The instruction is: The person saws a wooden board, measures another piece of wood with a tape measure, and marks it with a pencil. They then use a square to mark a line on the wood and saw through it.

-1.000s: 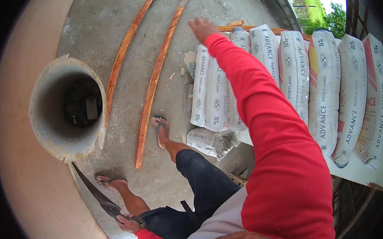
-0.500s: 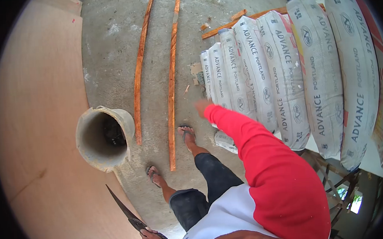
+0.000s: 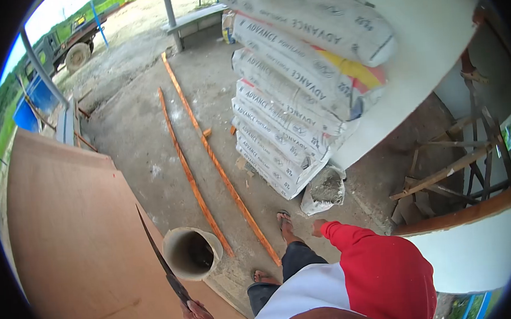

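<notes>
My left hand (image 3: 198, 314) is closed round the handle of a handsaw (image 3: 161, 258). Its dark, tapering blade points up and away, over a large sheet of plywood (image 3: 68, 227). Just right of the blade stands a grey bucket (image 3: 176, 251) with something dark inside that I cannot make out. My right hand (image 3: 318, 228) hangs low at the end of a red sleeve, near an open white sack (image 3: 325, 196) of grey material. Its fingers do not show clearly, and I see nothing held in it.
Two long wooden strips (image 3: 190, 174) (image 3: 225, 181) lie on the concrete floor. Stacked cement bags (image 3: 288, 123) rise ahead on the right, with a low white wall (image 3: 474, 246) and a wooden frame (image 3: 449, 169) beyond. A truck (image 3: 67, 45) and blue drum (image 3: 38, 101) are outside.
My view has tilted up and swung, bringing the outdoors and truck into sight. The saw stays in my left hand, its blade now nearer the bucket in view. My right arm has dropped closer to my body.
</notes>
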`<state>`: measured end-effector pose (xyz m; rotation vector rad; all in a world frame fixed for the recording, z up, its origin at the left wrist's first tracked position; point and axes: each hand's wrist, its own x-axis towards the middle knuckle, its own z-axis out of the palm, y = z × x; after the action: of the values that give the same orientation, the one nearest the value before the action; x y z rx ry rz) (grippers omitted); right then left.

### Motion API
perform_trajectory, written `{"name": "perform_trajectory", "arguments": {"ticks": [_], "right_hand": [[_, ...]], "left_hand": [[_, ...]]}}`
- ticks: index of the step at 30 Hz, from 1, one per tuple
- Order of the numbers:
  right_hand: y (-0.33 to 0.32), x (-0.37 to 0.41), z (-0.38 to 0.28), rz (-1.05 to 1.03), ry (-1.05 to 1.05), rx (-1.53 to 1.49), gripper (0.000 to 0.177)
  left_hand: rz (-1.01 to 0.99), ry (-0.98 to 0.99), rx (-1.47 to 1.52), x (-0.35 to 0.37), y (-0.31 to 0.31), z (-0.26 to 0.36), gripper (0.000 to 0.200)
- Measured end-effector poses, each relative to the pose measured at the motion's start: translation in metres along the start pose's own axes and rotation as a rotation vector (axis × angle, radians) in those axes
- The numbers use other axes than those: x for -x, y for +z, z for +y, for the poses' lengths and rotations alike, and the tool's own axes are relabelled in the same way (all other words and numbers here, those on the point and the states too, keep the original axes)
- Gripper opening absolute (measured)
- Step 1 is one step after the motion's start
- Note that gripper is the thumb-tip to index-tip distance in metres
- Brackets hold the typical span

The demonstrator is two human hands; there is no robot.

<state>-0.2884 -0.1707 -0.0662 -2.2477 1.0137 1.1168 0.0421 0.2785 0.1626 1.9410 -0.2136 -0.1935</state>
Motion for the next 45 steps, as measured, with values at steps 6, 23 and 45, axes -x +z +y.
{"name": "perform_trajectory", "arguments": {"ticks": [6, 23, 45], "right_hand": [[0.005, 0.068, 0.001, 0.191, -0.094, -0.180, 0.055], [0.186, 0.146, 0.290, 0.180, 0.501, -0.868, 0.049], [0.194, 0.126, 0.335, 0.220, 0.588, -1.237, 0.059]], "left_hand": [[-0.224, 0.743, -0.147, -0.051, 0.044, 0.214, 0.060], [-0.140, 1.384, -0.857, -0.119, 0.421, 0.653, 0.034], [-0.240, 1.152, -1.013, -0.155, 0.612, 0.762, 0.088]]}}
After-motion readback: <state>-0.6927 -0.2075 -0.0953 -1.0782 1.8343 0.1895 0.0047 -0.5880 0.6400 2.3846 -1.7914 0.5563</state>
